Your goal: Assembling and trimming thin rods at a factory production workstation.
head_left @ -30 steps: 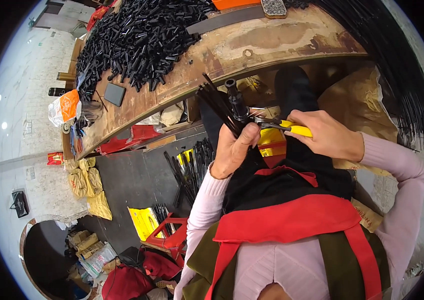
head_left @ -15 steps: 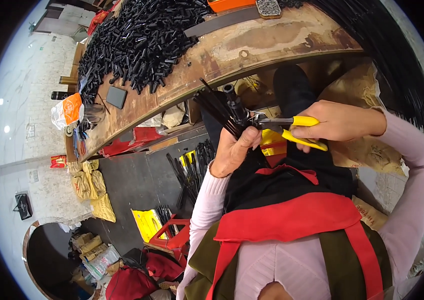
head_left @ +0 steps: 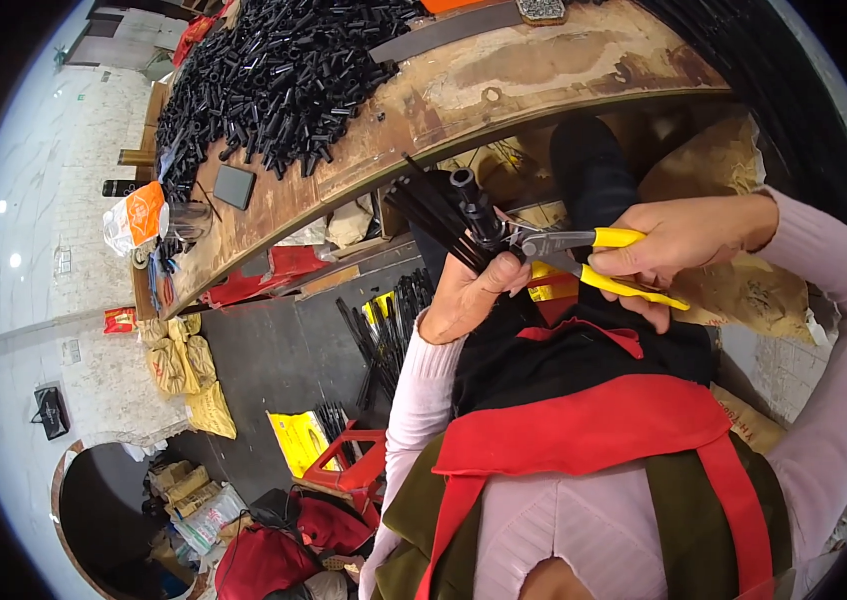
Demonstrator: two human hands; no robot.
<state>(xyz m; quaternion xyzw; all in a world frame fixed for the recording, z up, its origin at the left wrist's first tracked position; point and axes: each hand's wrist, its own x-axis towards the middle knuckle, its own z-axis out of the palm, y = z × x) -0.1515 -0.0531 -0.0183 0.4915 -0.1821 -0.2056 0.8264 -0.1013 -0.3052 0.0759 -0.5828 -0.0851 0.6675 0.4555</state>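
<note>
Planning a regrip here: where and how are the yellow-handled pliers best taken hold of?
Probably by the yellow handles, coming from the person's right, with the palm closing around both. The pliers point their metal end left, toward the black tube in the left hand, while the handles spread apart to the right, where the right hand holds them.

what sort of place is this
Most likely a small assembly workshop: a worn wooden workbench bears a large heap of short black tubular parts, and the right grip holds yellow-handled pliers.
</note>
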